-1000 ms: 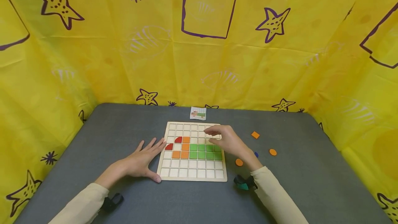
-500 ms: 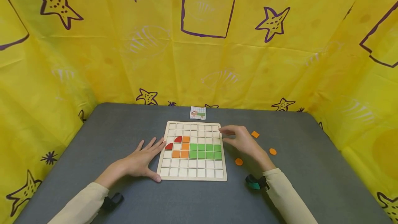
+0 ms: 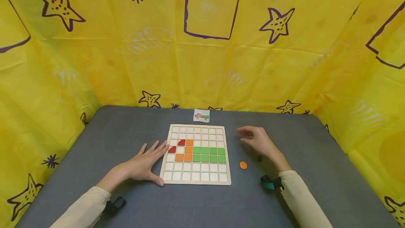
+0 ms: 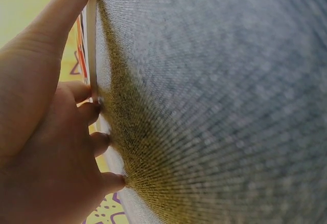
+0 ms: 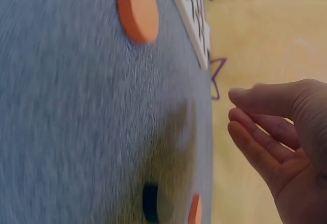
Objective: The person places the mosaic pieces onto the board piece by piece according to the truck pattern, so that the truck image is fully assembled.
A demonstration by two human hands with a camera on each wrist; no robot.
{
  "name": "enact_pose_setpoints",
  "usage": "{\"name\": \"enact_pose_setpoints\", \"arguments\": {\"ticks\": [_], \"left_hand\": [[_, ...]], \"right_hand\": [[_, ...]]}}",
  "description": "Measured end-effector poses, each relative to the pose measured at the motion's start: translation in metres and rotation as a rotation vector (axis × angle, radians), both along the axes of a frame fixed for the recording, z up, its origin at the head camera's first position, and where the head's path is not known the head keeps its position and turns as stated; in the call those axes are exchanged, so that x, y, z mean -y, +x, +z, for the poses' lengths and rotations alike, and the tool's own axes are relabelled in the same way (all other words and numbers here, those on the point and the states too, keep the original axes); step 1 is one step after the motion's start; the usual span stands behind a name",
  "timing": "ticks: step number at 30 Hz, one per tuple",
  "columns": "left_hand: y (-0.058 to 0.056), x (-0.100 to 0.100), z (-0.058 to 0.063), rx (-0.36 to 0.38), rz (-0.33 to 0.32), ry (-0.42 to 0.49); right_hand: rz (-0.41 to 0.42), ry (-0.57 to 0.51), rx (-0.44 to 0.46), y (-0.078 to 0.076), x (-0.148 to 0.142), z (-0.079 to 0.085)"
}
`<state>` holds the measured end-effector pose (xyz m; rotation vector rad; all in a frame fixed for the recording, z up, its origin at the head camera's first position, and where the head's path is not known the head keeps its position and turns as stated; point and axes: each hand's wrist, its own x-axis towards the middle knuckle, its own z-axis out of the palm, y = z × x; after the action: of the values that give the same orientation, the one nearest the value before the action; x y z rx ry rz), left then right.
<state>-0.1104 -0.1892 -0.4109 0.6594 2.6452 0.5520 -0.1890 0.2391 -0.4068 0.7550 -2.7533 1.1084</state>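
My left hand (image 3: 143, 163) lies with its fingers spread, fingertips and thumb at the left edge of a wooden grid board (image 3: 196, 181). On that board sit red quarter-round pieces (image 3: 181, 142), orange squares (image 3: 188, 149) and a block of green squares (image 3: 209, 154). Off the board's right side, my right hand (image 3: 257, 140) hovers above the table, fingers loosely bent and nothing showing between thumb and fingers (image 5: 255, 147). Nearest below it are a small dark piece (image 3: 260, 158) in its shadow and an orange disc (image 3: 243, 165). Another orange piece (image 5: 195, 208) shows in the right wrist view.
A small picture card (image 3: 201, 115) lies behind the board, printed with a coloured grid figure. The grey table (image 3: 196, 207) meets a yellow curtain (image 3: 202, 69) with purple drawings at its back and sides. Dark straps (image 3: 114, 205) hang at both wrists.
My right hand has moved right from over the board to past its right edge, now covering the orange square and the farther orange disc from the head view. The left hand has stayed put.
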Motion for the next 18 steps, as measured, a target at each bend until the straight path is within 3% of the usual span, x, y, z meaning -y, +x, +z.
{"name": "enact_pose_setpoints", "arguments": {"ticks": [18], "left_hand": [[0.001, 0.0, 0.0, -0.006, 0.001, 0.001]], "right_hand": [[-0.097, -0.04, 0.013, -0.009, -0.039, -0.01]]}}
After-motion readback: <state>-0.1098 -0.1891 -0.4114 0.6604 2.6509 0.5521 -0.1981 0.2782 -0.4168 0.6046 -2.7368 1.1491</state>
